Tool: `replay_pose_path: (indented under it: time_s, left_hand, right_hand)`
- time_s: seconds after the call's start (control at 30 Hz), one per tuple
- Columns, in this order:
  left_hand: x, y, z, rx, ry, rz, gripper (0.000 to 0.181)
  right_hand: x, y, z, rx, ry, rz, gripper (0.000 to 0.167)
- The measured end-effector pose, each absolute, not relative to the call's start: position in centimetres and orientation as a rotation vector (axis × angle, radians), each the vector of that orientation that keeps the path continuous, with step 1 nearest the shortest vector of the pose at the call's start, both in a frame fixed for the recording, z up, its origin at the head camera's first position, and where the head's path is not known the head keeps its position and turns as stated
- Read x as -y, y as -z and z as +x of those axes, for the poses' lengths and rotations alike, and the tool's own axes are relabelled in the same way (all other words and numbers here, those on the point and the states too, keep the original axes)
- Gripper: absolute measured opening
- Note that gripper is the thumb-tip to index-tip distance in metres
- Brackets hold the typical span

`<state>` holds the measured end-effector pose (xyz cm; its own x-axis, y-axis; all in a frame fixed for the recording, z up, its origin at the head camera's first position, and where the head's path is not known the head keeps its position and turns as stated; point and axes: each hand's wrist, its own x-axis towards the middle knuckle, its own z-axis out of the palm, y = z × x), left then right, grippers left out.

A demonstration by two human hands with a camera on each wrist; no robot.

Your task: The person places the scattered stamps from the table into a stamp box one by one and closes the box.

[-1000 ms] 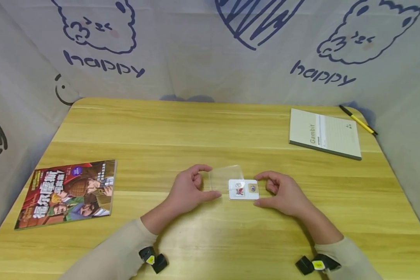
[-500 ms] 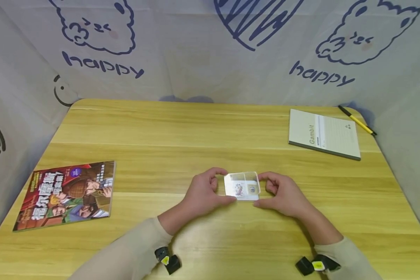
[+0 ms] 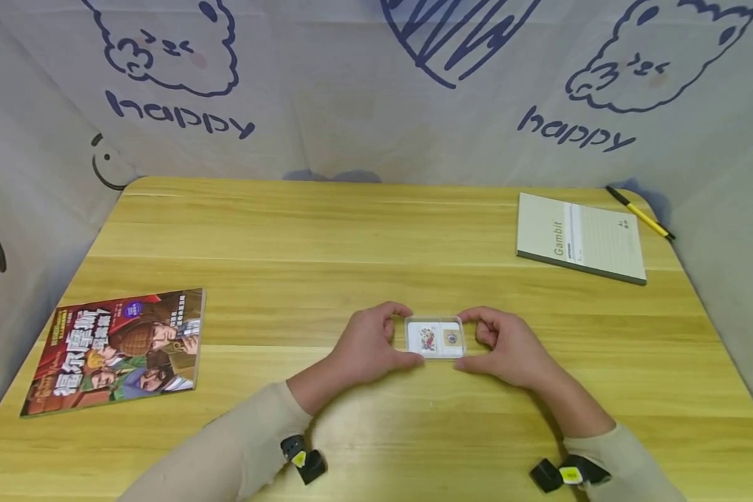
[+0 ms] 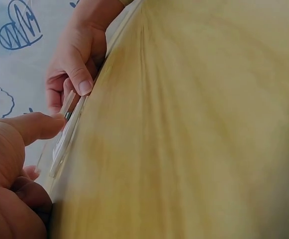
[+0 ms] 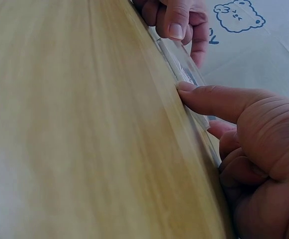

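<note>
A small flat white case (image 3: 438, 348) lies on the table between both hands, with a colourful picture at its left and a tan square at its right. Over it is a clear plastic lid (image 3: 435, 318), nearly lined up with it. My left hand (image 3: 371, 345) pinches the lid between thumb and forefinger at its left end. In the left wrist view the lid (image 4: 68, 103) stands slightly tilted, with a narrow gap to the white part. From the right, my right hand (image 3: 505, 346) holds the case's right end between thumb and forefinger, and the other fingers are curled.
On the left of the wooden table (image 3: 326, 244) lies an illustrated magazine (image 3: 116, 352). A notebook (image 3: 580, 237) sits at the back right, with a yellow and black pen (image 3: 641, 213) beside it. A cloth with drawings (image 3: 326, 90) hangs behind the table.
My left hand has moved right with the clear lid, bringing it from beside the white case to over it and levelling it. My right hand has stayed in place.
</note>
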<state>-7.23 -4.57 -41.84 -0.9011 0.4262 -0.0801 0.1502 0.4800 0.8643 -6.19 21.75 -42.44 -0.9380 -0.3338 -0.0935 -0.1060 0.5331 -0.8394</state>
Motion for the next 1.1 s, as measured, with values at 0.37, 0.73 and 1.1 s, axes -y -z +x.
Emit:
replay_pose_path:
  time_s: [0.37, 0.73, 1.1]
  left_hand:
    - [4.39, 41.91, -7.56, -2.464, -1.292, 0.492, 0.066]
    - [4.1, 41.75, -7.61, -2.492, -1.224, 0.493, 0.066]
    - [4.18, 41.72, -7.59, -2.511, -1.208, 0.516, 0.066]
  right_hand:
    - [-21.77, 42.35, -6.11, -2.517, 1.374, -0.375, 0.057]
    - [-21.86, 42.16, -6.02, -2.525, 1.371, -0.371, 0.058]
    - [-21.77, 42.12, -5.96, -2.531, 1.417, -0.404, 0.056]
